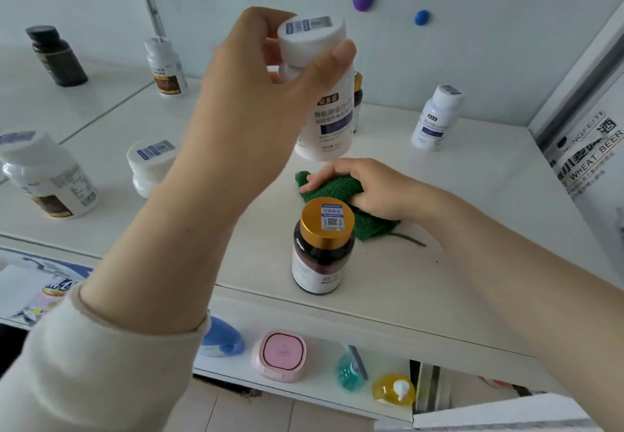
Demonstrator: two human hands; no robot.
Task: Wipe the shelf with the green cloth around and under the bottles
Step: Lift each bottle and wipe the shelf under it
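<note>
Two hands: left (256, 94) raised gripping white bottle (324, 94), right (368, 188) flat on green cloth (341, 191).

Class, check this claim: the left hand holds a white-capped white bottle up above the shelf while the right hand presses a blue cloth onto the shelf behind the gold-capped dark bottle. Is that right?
Not quite. In the head view the cloth under the right hand is green, not blue. The rest holds: the left hand holds the white-capped white bottle above the shelf, behind the gold-capped dark bottle.

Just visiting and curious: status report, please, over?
Left hand grips lifted white bottle. Right hand presses green cloth on shelf. Gold-capped bottle stands close in front of cloth.
</note>
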